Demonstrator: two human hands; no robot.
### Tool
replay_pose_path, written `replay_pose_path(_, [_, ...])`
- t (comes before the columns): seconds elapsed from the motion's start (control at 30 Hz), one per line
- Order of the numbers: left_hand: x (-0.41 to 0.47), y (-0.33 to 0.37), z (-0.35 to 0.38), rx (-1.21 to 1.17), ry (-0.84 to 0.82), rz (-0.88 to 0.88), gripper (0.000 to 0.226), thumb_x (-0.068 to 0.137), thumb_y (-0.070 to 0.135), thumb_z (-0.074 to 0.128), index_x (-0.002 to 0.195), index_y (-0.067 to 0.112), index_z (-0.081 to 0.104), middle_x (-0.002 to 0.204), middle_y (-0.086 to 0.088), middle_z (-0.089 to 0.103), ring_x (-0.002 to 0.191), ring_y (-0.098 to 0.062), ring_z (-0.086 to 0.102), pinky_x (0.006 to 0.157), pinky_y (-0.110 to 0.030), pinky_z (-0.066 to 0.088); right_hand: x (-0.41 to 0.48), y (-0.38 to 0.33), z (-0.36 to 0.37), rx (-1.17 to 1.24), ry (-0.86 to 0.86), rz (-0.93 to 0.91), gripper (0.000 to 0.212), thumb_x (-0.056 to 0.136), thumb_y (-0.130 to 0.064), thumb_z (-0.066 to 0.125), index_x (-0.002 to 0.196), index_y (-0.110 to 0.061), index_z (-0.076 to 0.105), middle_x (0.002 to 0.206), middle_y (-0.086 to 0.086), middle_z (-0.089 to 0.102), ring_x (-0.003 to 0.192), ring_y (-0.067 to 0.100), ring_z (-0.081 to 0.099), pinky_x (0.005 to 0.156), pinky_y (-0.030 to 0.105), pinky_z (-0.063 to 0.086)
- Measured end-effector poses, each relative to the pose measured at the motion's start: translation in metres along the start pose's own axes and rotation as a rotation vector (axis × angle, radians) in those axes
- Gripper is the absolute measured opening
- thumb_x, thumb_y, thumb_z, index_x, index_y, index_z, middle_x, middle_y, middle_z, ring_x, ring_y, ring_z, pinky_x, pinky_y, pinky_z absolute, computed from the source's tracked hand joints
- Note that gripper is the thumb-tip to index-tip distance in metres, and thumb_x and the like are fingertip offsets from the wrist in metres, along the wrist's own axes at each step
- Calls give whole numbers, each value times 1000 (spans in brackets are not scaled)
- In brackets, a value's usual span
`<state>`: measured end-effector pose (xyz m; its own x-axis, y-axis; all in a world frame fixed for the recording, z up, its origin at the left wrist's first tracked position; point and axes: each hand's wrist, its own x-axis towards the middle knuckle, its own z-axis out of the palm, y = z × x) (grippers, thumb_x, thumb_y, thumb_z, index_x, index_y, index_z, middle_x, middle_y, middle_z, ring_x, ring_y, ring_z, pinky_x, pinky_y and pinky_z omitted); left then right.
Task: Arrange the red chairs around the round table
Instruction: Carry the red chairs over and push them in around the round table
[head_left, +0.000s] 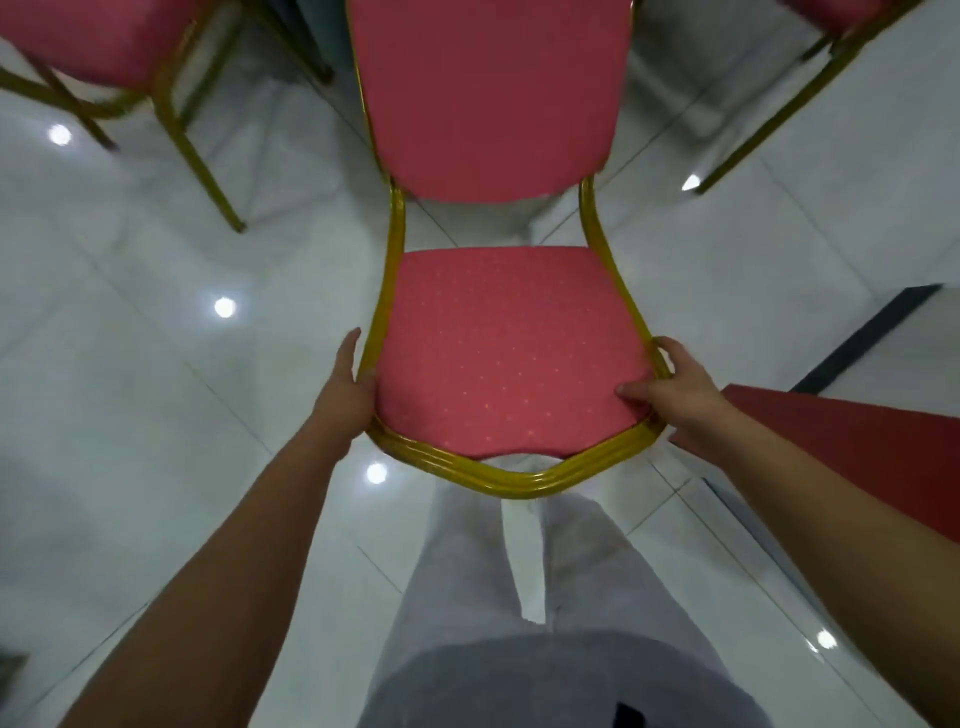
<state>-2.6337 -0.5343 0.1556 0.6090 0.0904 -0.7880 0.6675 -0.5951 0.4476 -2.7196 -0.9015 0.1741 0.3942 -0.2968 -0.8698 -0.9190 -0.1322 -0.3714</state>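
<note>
Head view: red chair (498, 343) held between left hand (349, 384) and right hand (675, 389).

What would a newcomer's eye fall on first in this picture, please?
The gold-framed red chair fills the middle, with the left hand and the right hand gripping its seat's front corners. A second chair stands at the upper left, a third chair at the upper right, and a red table edges in at the right.
</note>
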Motion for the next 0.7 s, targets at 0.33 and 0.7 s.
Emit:
replay_pose_path(0.33, [-44, 87, -129, -210, -46, -107, 30, 100, 20, 51, 124, 35, 57, 82, -1, 61, 80, -17, 57, 70, -32, 45, -95, -124, 20, -188, 197, -149, 54, 92, -22, 64, 143, -24, 47, 130, 11, 39, 94, 26, 51, 77, 32, 47])
replay_pose_path(0.7, [-40, 149, -175, -199, 54, -111, 20, 96, 27, 54, 87, 9, 58, 75, -8, 59, 64, -15, 52, 86, -44, 51, -103, -199, 11, 79, 376, -228, 39, 86, -33, 63, 123, -23, 63, 127, 11, 50, 96, 25, 59, 77, 35, 56])
